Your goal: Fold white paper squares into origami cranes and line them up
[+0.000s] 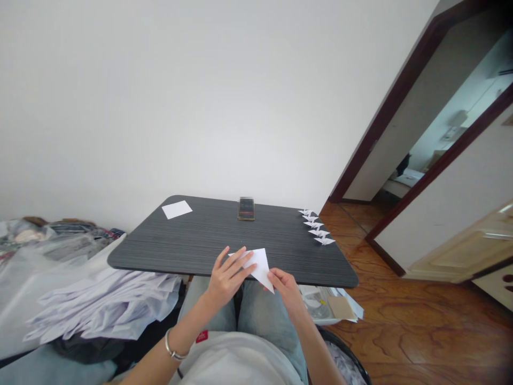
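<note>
A folded white paper triangle [258,266] lies between the two hands at the near edge of the worktop [200,240], its longest side running on a slant from upper left to lower right. Its lowest tip points down and to the right, past that edge and over the person's light-blue jeans [256,315]. The left hand [226,274] is over the paper's left half, with the fingers spread across its face; whether they grip it cannot be told, since the thumb is hidden. The right hand [284,289] is nearer the lower tip, with the fingers closed on the paper's lower right edge in what looks like a pinch.

A silver bangle [173,345] circles the left wrist. Toward the far left corner of the dark grey wood-grain worktop lies a square white paper sheet [177,209]. At the far edge stands a small dark object [246,208], too blurred to identify. Five small white paper cranes [316,226] form a slanting row along the right edge. Beyond the worktop's left side, a loose pile of white sheets [104,305] lies on a bed [48,278]. Below the right corner, the black rim of a bin [344,347] shows above a wood floor [380,315].
</note>
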